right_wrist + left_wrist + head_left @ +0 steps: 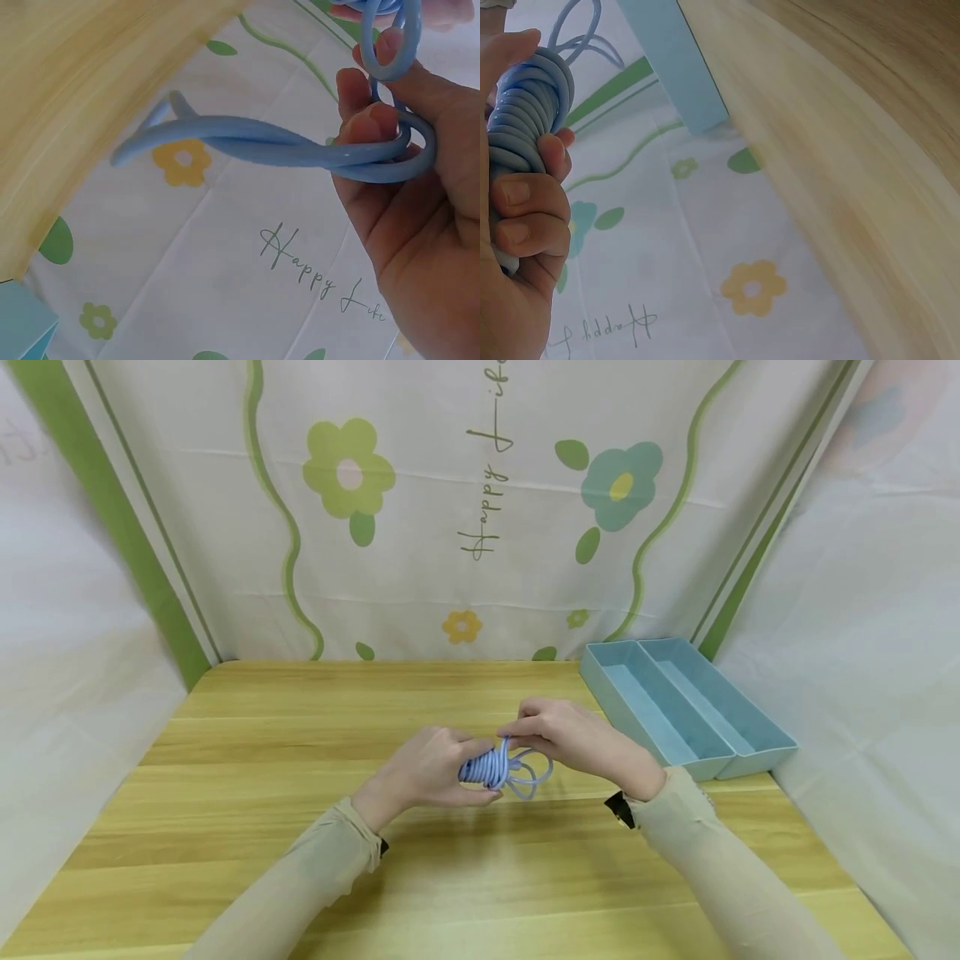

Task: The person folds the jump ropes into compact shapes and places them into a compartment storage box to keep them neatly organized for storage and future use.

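Observation:
A light-blue cord (487,768) is wound in tight turns into a short bundle above the table's middle. My left hand (427,768) grips this bundle; in the left wrist view its fingers (536,202) curl round the coiled cord (526,112), with the thumb along the top. Loose loops stick out of the bundle's right end. There my right hand (573,735) pinches a strand between thumb and fingers. In the right wrist view, a doubled length of cord (262,141) hangs out past the right fingers (379,120), and a small loop passes by the thumb.
Two long light-blue bins (686,706) stand side by side at the table's back right. The wooden table (285,718) meets a printed cloth backdrop (420,560) behind, and pale cloth hangs along both sides. A dark band (621,810) is on the right wrist.

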Available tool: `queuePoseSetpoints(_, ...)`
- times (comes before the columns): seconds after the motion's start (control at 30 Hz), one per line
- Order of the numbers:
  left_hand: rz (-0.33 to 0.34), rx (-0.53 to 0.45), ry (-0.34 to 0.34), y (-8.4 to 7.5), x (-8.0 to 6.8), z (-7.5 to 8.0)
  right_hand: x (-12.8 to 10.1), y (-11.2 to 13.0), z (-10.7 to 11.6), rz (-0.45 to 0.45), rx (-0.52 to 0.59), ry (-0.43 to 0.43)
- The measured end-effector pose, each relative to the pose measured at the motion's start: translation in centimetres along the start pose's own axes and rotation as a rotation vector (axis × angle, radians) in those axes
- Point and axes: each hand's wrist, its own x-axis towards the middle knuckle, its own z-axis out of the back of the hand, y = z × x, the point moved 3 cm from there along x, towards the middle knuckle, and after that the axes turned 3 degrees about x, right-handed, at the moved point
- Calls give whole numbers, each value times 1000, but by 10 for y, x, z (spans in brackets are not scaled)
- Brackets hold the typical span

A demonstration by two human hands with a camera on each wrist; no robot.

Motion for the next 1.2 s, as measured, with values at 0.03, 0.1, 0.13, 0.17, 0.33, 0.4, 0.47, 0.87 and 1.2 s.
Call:
queuePoseSetpoints(0.03,-2,-5,-1,0,0,0,0,0,0,-8,-10,3)
queuePoseSetpoints(0.1,-7,-12,-6,1,-1,0,0,0,-1,-21,-29,14)
queuePoseSetpoints(0.13,-10,-17,-8,1,-1,-1,0,0,-2,-27,-36,22)
queuePoseSetpoints(0.17,-14,-19,-10,1,-1,-1,0,0,-2,-34,-39,30)
queuePoseSetpoints(0.33,-29,-42,-26,1,-2,-1,0,-3,-4,-64,26,56)
queuePoseSetpoints(0.4,-39,-63,-41,-1,-1,0,0,-6,-4,-64,90,51)
queuePoseSetpoints(0.47,-52,-99,-66,-4,0,0,1,-10,-4,-59,166,46)
queuePoseSetpoints(0.87,-58,-155,-232,-7,3,3,2,-26,-12,-87,481,-4)
queuePoseSetpoints(1.2,-58,-112,-281,-7,4,4,3,-28,-15,-153,560,-6)
